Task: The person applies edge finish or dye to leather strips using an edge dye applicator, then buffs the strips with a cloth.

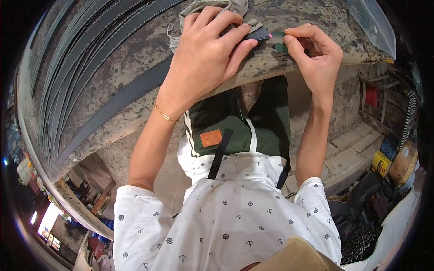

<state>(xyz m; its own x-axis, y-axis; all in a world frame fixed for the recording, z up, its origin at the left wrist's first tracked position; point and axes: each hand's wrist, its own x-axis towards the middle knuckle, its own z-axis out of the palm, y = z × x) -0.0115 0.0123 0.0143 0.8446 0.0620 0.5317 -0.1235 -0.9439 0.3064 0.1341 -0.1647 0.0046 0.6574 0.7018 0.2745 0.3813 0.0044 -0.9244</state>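
Note:
My left hand (214,43) is at the top centre over the work surface, with a crumpled grey cloth (237,6) beneath and behind its fingers. The end of a dark strap (259,35) sticks out beside its thumb and fingertips. To the right, my right hand (312,47) pinches a small green piece (279,34) between thumb and index finger. A tiny pink spot shows between the strap's end and the green piece. Another green bit (281,48) lies just below, near my right thumb. Past my left wrist, a wide dark strap (122,104) runs down to the lower left.
Several long dark straps (86,54) curve over the left of the stained work surface (190,86). A clear plastic container (373,27) stands at the upper right. A yellow box (381,163) and a cardboard-coloured roll (403,161) sit low on the right.

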